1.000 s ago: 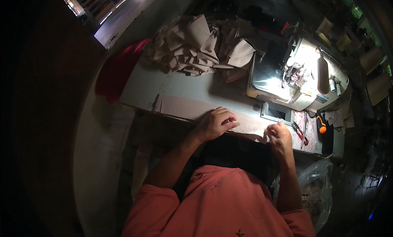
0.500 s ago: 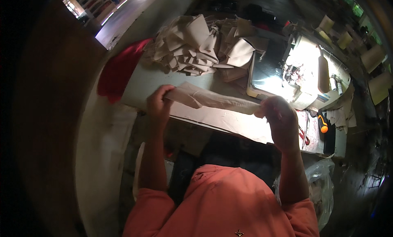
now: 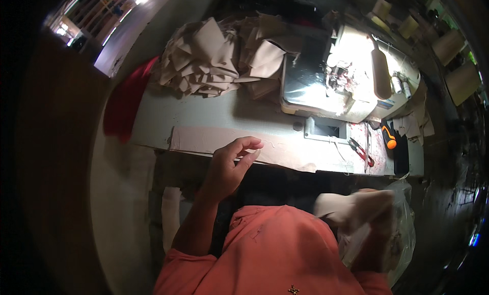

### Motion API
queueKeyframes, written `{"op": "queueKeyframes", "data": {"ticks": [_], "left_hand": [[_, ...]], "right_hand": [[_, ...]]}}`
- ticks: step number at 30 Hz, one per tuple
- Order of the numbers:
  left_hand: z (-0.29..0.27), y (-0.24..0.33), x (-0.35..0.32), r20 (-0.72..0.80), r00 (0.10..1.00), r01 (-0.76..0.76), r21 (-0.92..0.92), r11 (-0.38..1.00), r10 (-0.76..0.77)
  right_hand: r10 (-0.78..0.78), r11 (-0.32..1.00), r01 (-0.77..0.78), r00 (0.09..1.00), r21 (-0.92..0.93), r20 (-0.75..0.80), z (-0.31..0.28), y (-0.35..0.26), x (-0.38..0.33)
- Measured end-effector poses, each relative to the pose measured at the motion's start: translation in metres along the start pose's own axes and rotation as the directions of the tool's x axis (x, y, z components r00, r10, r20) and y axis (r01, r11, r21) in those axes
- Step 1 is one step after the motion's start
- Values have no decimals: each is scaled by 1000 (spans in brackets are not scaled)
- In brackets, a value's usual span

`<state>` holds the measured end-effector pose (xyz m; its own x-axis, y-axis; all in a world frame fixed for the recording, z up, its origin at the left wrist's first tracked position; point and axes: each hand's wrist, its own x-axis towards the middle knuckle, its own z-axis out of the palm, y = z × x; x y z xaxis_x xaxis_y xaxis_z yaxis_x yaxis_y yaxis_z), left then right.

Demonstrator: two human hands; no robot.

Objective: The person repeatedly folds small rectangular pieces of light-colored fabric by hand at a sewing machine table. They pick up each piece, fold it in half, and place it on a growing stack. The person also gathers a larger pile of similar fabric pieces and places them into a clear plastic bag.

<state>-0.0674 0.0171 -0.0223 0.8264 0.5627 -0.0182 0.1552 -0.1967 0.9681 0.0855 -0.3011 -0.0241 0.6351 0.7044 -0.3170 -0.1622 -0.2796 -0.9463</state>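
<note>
My left hand [image 3: 235, 165] hovers at the front edge of the table, fingers loosely curled and apart, with nothing in them. Beneath its fingertips lies a long pale strip [image 3: 204, 139] along the table edge. Low on the right, my right hand [image 3: 378, 226] holds a beige fabric piece [image 3: 356, 207]. Motion smears both, and the cloth covers most of the fingers. This hand is beside a clear plastic bag [image 3: 405, 234] hanging below the table edge.
A sewing machine [image 3: 351, 73] stands lit at the right. Behind the strip is a heap of beige fabric pieces [image 3: 204, 58]. Red-handled thread snips [image 3: 362, 153] and an orange-and-black tool [image 3: 389, 137] lie at the right front. Red cloth [image 3: 127, 104] hangs at the left corner.
The fabric piece stretched between both hands has left the left hand. My right hand has carried it down and right to the bag. My left hand has moved right and lower.
</note>
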Motion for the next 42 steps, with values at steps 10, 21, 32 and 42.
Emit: {"op": "queueKeyframes", "data": {"ticks": [10,21,32,42], "left_hand": [[106,-36,22,248,861,-503,555,663,445],[106,-52,23,198,813,-573,439,693,547],[96,-61,22,73,906,-424,162,891,417],[85,-72,45,-108,987,45,-519,854,-118]], "right_hand": [[-489,856,117,498,-504,-716,-130,-15,-32],[-389,907,64,509,-417,-768,-232,-79,63],[-473,822,284,823,-493,-314,-46,-48,78],[-129,981,132,991,-142,28,61,-6,106]]}}
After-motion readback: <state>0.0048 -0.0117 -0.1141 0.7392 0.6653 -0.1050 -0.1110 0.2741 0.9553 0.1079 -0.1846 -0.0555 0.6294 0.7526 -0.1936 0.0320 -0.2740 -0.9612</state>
